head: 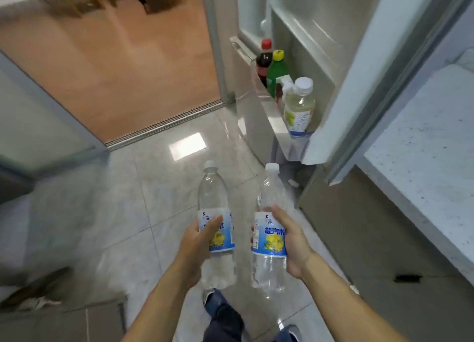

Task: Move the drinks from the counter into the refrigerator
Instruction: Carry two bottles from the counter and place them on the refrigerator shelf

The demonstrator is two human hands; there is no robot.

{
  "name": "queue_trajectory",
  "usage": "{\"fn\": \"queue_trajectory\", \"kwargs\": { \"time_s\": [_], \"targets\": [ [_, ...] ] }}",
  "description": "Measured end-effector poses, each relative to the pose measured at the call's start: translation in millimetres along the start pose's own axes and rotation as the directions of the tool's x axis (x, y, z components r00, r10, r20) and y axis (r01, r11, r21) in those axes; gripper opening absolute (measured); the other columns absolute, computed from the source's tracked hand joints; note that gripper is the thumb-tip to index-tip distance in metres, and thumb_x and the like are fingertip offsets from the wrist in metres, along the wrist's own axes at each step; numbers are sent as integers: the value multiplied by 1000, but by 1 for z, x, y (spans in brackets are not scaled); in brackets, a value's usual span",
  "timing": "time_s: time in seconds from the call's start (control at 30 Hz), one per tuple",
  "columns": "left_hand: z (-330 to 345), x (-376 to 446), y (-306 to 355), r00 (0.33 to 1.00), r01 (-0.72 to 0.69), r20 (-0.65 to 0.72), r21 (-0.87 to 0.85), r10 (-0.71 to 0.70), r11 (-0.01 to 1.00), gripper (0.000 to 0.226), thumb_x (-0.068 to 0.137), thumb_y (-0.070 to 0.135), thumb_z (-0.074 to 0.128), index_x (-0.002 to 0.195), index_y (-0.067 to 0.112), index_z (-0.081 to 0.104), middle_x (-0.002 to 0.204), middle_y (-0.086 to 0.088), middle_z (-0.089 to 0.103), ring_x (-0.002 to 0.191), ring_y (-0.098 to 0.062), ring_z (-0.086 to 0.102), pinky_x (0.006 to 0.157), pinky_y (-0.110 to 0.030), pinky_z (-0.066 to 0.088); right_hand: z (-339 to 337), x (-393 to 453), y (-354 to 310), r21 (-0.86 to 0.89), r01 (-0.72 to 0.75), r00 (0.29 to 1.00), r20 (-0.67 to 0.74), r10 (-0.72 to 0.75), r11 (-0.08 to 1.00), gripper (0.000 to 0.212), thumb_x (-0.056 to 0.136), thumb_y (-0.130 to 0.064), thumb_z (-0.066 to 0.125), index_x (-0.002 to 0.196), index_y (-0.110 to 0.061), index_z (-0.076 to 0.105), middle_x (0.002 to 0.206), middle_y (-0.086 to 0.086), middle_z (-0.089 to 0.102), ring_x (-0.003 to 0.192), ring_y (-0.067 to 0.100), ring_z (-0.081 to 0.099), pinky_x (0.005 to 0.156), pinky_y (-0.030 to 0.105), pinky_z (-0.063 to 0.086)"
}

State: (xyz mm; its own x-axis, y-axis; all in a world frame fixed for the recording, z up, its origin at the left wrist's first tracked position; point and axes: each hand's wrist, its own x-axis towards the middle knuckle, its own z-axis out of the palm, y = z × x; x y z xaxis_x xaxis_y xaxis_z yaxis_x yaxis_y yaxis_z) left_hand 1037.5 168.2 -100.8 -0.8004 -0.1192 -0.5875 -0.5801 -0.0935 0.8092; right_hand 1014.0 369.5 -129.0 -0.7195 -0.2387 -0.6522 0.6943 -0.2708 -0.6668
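My left hand (196, 241) grips a clear bottle (215, 187) with a white cap and a blue-and-yellow label, held upright over the tiled floor. My right hand (292, 241) grips a second, matching clear bottle (272, 187) beside it. Ahead to the right the refrigerator door (359, 72) stands open. Its lower door shelf (275, 121) holds a dark cola bottle (264, 59) with a red cap, a green bottle (275, 69) with a yellow cap, and a pale yellow drink bottle (298, 105) with a white cap.
A speckled white counter (423, 141) runs along the right, with beige cabinet fronts (359, 234) below it. A sliding-door track (164, 123) separates the grey tiles from a wooden floor beyond. A glass door panel (38, 126) is at the left. My feet (225, 316) are below.
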Motion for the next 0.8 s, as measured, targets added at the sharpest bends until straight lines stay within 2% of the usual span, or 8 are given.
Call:
{"fn": "queue_trajectory", "kwargs": {
  "time_s": [0.07,0.17,0.4,0.53,0.6,0.67,0.8],
  "targets": [
    [-31,7,5,999,-19,-31,-18,18,1000,49,66,56,75,98,20,67,86,-5,78,72,-18,75,53,-19,54,33,15,-1,-41,-17,1000,13,18,999,63,65,-64,68,105,-18,78,105,14,76,86,28,75,65,29,59],
    [-74,19,14,997,-42,-71,-42,39,998,50,67,55,70,100,18,63,83,-2,78,71,-15,75,53,-18,54,80,38,-4,-100,-15,999,40,19,995,69,68,-62,66,113,-11,73,104,16,76,85,28,75,64,28,59],
    [-149,57,40,989,-92,-121,-95,80,991,51,69,55,67,103,17,63,85,-2,78,75,-18,76,56,-19,56,165,90,-19,-159,13,996,92,1,987,66,68,-63,66,114,-15,72,107,15,75,88,28,75,67,30,59],
    [-171,86,56,992,-75,-114,-125,60,989,35,84,45,66,106,18,62,86,-2,77,76,-19,76,57,-21,56,192,118,-31,-164,17,995,104,0,986,65,69,-62,66,113,-15,72,106,15,75,87,28,75,66,31,59],
    [-176,104,66,992,-72,-112,-138,56,988,28,88,41,65,104,19,62,84,-1,77,75,-17,76,55,-19,55,201,134,-39,-161,6,995,100,10,987,67,71,-62,64,116,-12,70,108,17,74,89,30,74,71,35,59],
    [-178,123,79,993,-74,-103,-141,59,987,28,89,41,64,107,19,62,86,-1,77,76,-17,76,56,-20,56,208,151,-50,-136,-4,994,108,19,991,66,73,-60,63,116,-10,69,108,19,74,87,31,74,70,36,59],
    [-177,166,117,994,-89,-75,-129,79,988,32,89,41,64,110,18,62,90,-3,77,80,-18,76,59,-21,56,220,191,-81,-126,15,995,98,-3,992,63,73,-60,63,113,-12,71,104,17,75,82,27,75,62,31,59]
  ]
}}
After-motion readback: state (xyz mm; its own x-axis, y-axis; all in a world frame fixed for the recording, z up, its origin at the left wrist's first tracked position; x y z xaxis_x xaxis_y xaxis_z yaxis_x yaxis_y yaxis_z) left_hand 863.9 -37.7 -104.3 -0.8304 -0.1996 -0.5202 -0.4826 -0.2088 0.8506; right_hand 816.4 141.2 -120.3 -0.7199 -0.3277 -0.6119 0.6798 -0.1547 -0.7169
